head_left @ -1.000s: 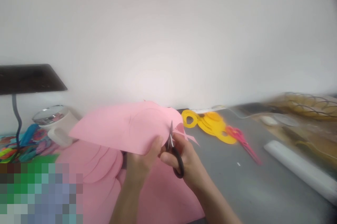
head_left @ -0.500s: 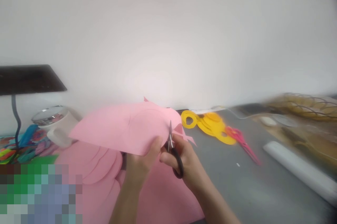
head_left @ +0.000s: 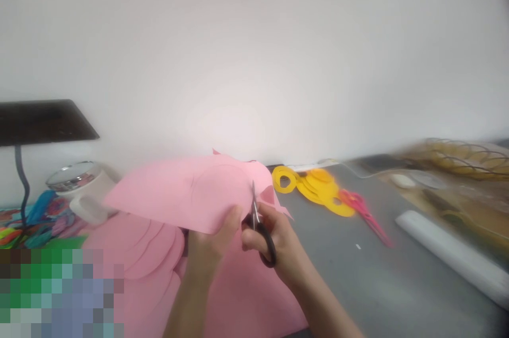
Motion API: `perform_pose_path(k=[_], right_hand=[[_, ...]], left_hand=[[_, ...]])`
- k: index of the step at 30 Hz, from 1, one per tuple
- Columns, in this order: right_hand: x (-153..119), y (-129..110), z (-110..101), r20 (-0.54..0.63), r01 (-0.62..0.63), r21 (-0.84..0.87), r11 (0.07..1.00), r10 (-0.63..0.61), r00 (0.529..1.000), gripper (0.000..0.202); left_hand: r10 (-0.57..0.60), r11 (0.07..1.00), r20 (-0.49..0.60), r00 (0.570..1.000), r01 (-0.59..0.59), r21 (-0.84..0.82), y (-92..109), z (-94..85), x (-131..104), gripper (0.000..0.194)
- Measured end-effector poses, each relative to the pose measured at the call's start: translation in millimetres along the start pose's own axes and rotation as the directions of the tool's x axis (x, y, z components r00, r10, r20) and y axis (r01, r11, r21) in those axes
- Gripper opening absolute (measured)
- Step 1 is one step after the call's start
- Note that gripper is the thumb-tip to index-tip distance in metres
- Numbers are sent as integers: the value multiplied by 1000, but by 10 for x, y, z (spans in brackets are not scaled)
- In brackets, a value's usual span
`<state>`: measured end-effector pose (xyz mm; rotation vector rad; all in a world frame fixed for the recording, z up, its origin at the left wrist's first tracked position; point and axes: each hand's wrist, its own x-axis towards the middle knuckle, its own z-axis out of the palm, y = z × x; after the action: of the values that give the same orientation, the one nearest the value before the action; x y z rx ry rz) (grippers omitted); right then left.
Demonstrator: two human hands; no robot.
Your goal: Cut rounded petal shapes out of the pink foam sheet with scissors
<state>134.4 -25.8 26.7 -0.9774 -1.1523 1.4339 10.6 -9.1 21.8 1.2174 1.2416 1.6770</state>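
Note:
A pink sheet (head_left: 159, 187), seemingly paper or thin foam, is held up in front of me with a faint circle drawn on it. My left hand (head_left: 212, 240) pinches its lower edge, thumb on top and fingers hidden beneath. Black-handled scissors (head_left: 267, 245) are in my right hand (head_left: 280, 234), fingers through the loops. Their blades point away from me at the sheet's right part, nearly together. A narrow cut strip of pink curls off beside the right fingers. Under my hands lies another pink sheet (head_left: 250, 295), with a stack of rounded pink pieces (head_left: 135, 248) to its left.
Yellow cut-outs (head_left: 318, 187) and pink scissors (head_left: 369, 219) lie right of my hands on the grey table (head_left: 338, 285). A white roll (head_left: 449, 253) is farther right. At left stand a white mug (head_left: 89, 195) and a dark lamp (head_left: 43, 121), near colourful bundles (head_left: 42, 211).
The scissors' blade tips have shifted slightly left across the pink sheet, and the blades look closer together. Both hands keep their hold; the whole view has moved slightly.

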Motion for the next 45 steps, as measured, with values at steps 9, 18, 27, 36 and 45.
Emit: perform_pose_path(k=[9,18,27,36,45], right_hand=[[7,25,1,-16,-42,36,998,43,999,21],[-22,18,71,-63,-98,8,995,99,993,21],[9,-4,37,-39,0,132,991,5,999,39],[-3,-6,24,-11,17,116,993,-16,1000,44],[-14,4,34,-4,0,81,997,0,1000,39]], left_hand=[[-57,996,-31,998,59,60,-83,-69,22,26],[-119,993,-109,987,117,-25,-8,45,-14,30],[-83,996,-55,995,81,-37,14,67,-25,46],[-70,997,-26,997,70,-24,-9,12,-11,44],[-100,995,-22,995,99,-25,5,-7,-4,53]])
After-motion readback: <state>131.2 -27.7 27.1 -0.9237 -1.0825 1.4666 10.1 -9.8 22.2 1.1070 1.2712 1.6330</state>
